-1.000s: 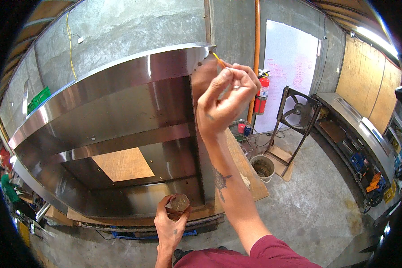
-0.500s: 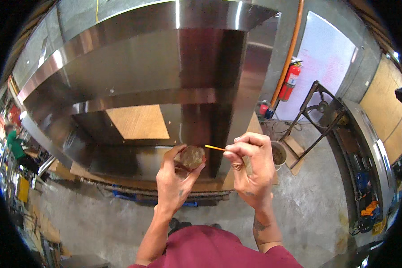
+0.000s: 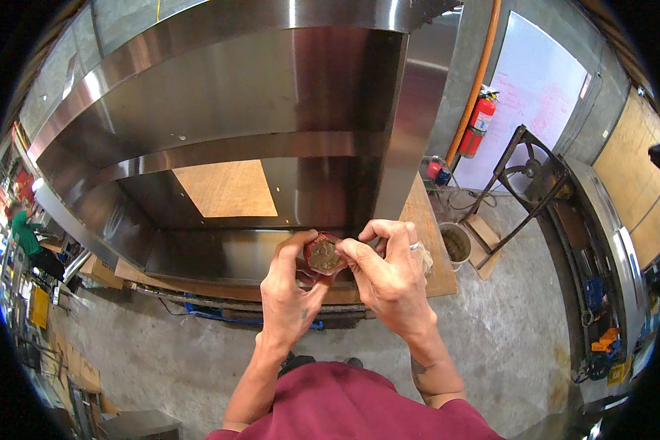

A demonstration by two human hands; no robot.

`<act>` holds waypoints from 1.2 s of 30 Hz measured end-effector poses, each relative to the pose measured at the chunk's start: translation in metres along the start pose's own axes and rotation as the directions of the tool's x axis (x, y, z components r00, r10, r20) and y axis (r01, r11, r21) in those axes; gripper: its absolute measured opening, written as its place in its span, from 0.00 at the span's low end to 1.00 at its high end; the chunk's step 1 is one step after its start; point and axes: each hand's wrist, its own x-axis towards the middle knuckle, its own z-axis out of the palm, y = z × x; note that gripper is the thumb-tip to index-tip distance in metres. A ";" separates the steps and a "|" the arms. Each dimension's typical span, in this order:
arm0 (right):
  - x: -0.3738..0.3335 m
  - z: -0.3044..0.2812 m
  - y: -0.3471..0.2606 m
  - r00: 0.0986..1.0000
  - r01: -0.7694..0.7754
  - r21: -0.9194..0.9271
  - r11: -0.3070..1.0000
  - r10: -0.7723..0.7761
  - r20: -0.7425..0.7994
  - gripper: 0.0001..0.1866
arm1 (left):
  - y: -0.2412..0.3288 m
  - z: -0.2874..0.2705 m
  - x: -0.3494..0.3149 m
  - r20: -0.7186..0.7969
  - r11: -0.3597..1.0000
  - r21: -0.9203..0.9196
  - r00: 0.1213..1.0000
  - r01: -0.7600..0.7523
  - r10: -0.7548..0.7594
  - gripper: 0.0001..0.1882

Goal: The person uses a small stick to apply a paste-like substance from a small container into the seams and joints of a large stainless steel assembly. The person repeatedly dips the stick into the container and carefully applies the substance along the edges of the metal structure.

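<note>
My left hand (image 3: 287, 290) is closed around a small round tin (image 3: 321, 257) with a red side and a brownish, mottled top facing me. Thumb and fingers grip it from the sides. My right hand (image 3: 394, 282) is pinched closed at the tin's right edge, its fingertips touching the rim. Whatever sits in that pinch is hidden by the fingers. Both hands are in front of a large brushed-steel housing (image 3: 213, 88) that has a rectangular opening, through which a wooden surface shows.
The housing rests on a wooden workbench (image 3: 438, 268). Beyond its right end stand a bucket (image 3: 456, 243), a dark metal frame with a wheel (image 3: 524, 172) and a red fire extinguisher (image 3: 479, 121). A tool shelf (image 3: 594, 271) lines the far right. At far left is a person in green (image 3: 26, 236).
My right hand has moved left to the tin. The thin orange stick it pinched is now out of sight. The tin has turned slightly, showing more of its red side.
</note>
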 end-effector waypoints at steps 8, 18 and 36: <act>0.000 0.003 0.001 0.999 0.031 0.019 0.999 -0.031 -0.028 0.23 | 0.002 -0.001 -0.002 0.008 0.999 0.019 1.000 0.028 -0.028 0.35; 0.019 -0.023 -0.003 0.933 -0.038 0.143 0.989 0.086 -0.349 0.11 | -0.004 0.000 -0.004 -0.016 0.989 0.095 0.994 0.110 -0.109 0.35; 0.213 -0.014 0.078 0.380 0.142 -0.190 0.971 -0.231 -0.896 0.11 | -0.008 -0.011 -0.014 -0.060 0.990 -0.009 0.988 0.143 -0.143 0.35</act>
